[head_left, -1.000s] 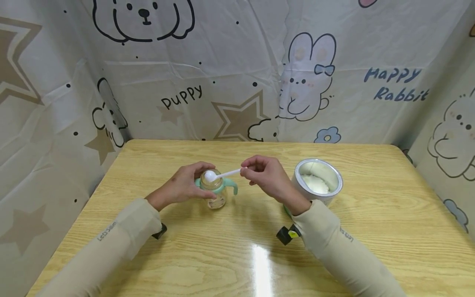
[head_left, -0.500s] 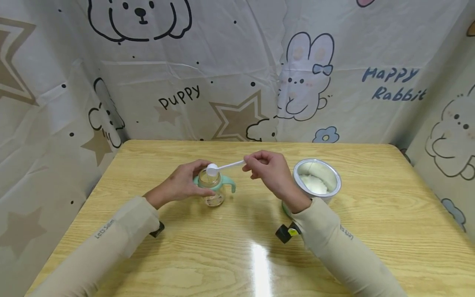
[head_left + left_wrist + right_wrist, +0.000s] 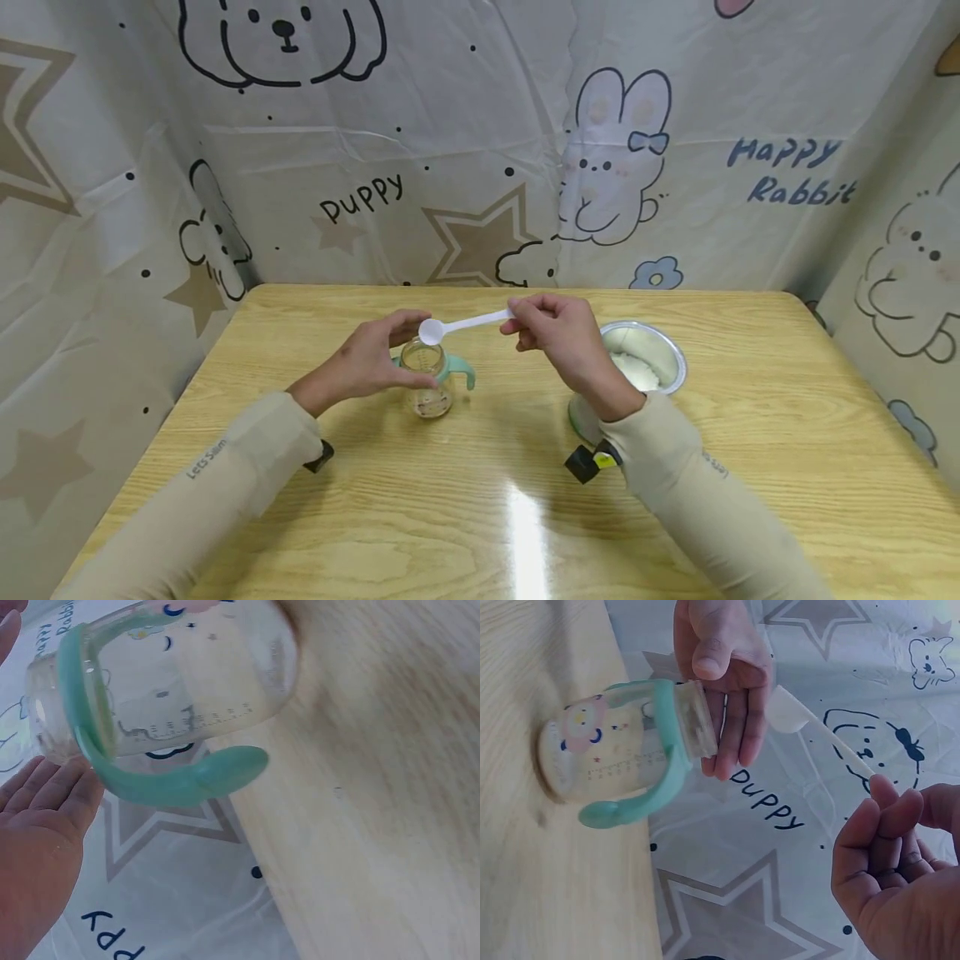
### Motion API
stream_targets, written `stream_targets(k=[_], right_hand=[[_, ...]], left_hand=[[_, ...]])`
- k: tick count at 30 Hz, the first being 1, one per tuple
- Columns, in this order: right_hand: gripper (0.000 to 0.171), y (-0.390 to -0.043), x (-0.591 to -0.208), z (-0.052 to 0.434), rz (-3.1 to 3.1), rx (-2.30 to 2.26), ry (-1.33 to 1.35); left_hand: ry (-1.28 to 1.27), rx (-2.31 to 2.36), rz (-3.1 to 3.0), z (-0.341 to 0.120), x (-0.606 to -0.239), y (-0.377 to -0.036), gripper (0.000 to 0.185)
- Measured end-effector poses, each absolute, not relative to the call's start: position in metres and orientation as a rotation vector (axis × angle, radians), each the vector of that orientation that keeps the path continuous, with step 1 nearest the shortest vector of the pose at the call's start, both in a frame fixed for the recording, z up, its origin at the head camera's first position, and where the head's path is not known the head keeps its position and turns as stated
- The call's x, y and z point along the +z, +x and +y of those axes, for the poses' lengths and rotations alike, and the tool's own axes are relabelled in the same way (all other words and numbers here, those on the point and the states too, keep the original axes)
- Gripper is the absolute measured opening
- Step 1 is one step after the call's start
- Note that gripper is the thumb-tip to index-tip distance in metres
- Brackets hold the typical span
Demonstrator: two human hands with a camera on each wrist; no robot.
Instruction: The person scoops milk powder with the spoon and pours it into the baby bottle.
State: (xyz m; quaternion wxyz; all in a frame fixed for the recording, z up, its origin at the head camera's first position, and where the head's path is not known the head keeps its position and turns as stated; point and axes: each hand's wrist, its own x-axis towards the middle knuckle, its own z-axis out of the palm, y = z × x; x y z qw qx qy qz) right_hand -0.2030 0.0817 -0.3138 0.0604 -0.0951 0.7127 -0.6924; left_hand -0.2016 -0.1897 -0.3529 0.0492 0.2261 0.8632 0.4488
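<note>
A clear baby bottle [image 3: 432, 402] with a mint-green two-handled collar stands upright on the table. A small amount of pale material shows inside it near the base. My left hand [image 3: 367, 360] is at the bottle's neck, thumb on the near side and fingers on the far side; in the right wrist view those fingers lie straight behind the neck. Between thumb and fingertips, my right hand [image 3: 558, 337] pinches the end of a white measuring scoop [image 3: 472, 322]. The scoop's round bowl is above the bottle's mouth, apart from it in the right wrist view.
A tin [image 3: 678, 367] of white powder stands behind my right wrist, partly hidden by it. The wooden table [image 3: 420, 517] ends at a patterned cloth backdrop [image 3: 300, 158], with more cloth along both sides.
My right hand has lifted the scoop up and slightly to the right, away from the bottle's mouth. The white heap seen in its bowl is no longer visible. The bottle stays in place.
</note>
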Motion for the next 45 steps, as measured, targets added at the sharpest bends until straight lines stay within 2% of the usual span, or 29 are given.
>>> stream_targets(k=[13,25,45], right_hand=[[0.015,-0.203,-0.294,0.107,2.192,-2.129,-0.261],[0.016,-0.2,-0.285,0.135,2.245,-2.124,-0.228],[0.015,-0.19,-0.284,0.188,2.24,-2.246,-0.21]], left_hand=[[0.738,1.452,2.599,-0.17,-0.341,-0.203,0.077],[0.747,1.451,2.579,-0.15,-0.333,-0.205,0.081],[0.844,1.5,2.461,-0.108,-0.334,-0.204,0.082]])
